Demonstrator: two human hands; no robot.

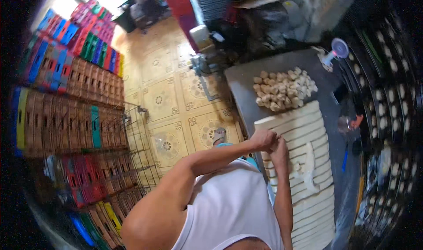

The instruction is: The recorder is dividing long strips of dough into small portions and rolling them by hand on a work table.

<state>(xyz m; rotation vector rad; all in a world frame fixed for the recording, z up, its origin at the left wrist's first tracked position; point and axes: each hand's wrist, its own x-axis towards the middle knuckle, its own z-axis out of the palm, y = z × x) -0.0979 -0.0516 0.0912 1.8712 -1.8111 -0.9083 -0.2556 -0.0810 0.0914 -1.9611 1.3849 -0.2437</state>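
Observation:
My left hand (264, 140) and my right hand (279, 153) meet over the near left side of a dark table (241, 85). Both are closed, fingertips together; whatever is between them is too small or hidden to make out. Beneath and beside them lies a long sheet of pale dough (315, 219), cut crosswise into many strips. Across these strips rests one loose strip of dough (309, 167), with a few small dough bits (298, 167) to its left. Beyond the sheet's far end sits a heap of small dough pieces (284, 89).
A small white fan (339, 48) stands at the table's far right corner. Along the right edge lie an orange-red object (356, 122) and a thin blue tool (345, 161). Dark trays with rows of dough pieces (392, 107) rise at the right. Stacked plastic crates (72, 118) line the left, beyond a tiled floor (161, 100).

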